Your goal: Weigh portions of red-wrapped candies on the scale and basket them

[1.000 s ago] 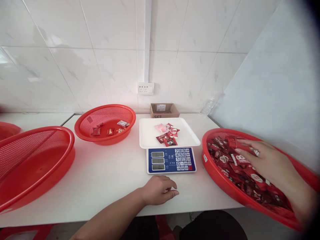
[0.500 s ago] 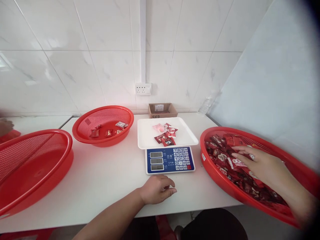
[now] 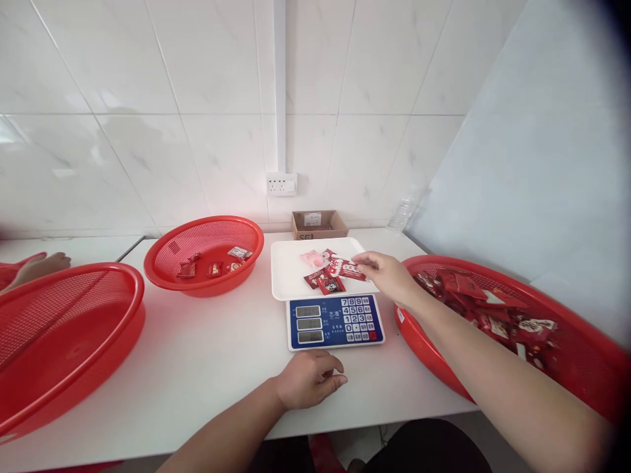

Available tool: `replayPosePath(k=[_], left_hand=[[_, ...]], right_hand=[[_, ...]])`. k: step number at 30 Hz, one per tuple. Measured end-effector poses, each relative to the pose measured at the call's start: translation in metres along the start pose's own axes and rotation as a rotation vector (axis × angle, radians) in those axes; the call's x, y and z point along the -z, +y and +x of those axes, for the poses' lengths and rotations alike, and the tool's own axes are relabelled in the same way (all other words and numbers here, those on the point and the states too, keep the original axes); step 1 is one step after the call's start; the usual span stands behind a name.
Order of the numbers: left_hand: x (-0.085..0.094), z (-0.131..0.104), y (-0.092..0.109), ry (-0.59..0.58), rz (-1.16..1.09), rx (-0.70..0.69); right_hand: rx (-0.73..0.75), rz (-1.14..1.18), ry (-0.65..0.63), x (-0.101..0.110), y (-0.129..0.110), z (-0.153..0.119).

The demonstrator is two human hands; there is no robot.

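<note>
My right hand (image 3: pixel 387 272) is over the right side of the white tray (image 3: pixel 286 269), its fingers closed on a red and white packet (image 3: pixel 352 269). Several small packets, among them a dark red one (image 3: pixel 331 285) and a pink one (image 3: pixel 311 258), lie on the tray. Beneath the tray's front edge is a blue scale (image 3: pixel 335 322) with keys and three displays. My left hand (image 3: pixel 311 379) rests on the table in front of the scale, fingers curled, thumb and forefinger apart, holding nothing. Many red packets (image 3: pixel 493 325) fill the right red basket (image 3: pixel 424 355), partly behind my right forearm.
A red basket (image 3: pixel 204 289) with several packets stands at the back left. Another red basket (image 3: pixel 73 328) is at the near left, with another person's hand (image 3: pixel 46 264) beyond it. Behind the tray are a cardboard box (image 3: pixel 319 234) and a clear plastic item (image 3: pixel 401 213).
My right hand has moved left from the right basket to the tray, carrying a red and white packet. My left hand has stayed in front of the scale.
</note>
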State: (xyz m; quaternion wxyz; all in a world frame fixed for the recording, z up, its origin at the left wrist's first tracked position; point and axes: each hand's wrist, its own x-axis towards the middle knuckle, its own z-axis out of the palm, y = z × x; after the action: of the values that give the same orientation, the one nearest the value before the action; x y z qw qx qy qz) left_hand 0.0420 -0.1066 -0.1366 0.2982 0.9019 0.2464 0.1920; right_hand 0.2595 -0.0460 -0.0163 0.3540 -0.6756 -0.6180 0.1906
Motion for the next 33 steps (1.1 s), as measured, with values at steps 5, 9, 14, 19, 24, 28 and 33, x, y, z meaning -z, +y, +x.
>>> replayPosePath(k=[5, 9, 14, 19, 24, 28, 33], left_hand=[[0.002, 0.000, 0.001, 0.013, 0.000, -0.002], [0.000, -0.001, 0.001, 0.014, 0.018, -0.026], [-0.004, 0.000, 0.003, -0.039, 0.058, -0.088], [-0.007, 0.001, 0.003, -0.064, 0.075, -0.106], [-0.008, 0.003, 0.001, -0.047, 0.067, -0.075], [-0.009, 0.003, 0.001, -0.039, 0.067, -0.046], [-0.012, 0.003, 0.001, -0.025, 0.057, -0.045]], right_hand=[[0.135, 0.033, 0.076, -0.016, -0.002, 0.003], [0.230, 0.071, 0.202, -0.021, 0.012, -0.050], [0.124, 0.133, 0.167, -0.048, 0.054, -0.129], [-0.083, 0.312, -0.006, -0.082, 0.088, -0.159], [-0.064, 0.258, -0.028, -0.093, 0.092, -0.161], [-0.016, 0.212, -0.024, -0.093, 0.090, -0.162], [0.003, 0.208, 0.017, -0.093, 0.089, -0.163]])
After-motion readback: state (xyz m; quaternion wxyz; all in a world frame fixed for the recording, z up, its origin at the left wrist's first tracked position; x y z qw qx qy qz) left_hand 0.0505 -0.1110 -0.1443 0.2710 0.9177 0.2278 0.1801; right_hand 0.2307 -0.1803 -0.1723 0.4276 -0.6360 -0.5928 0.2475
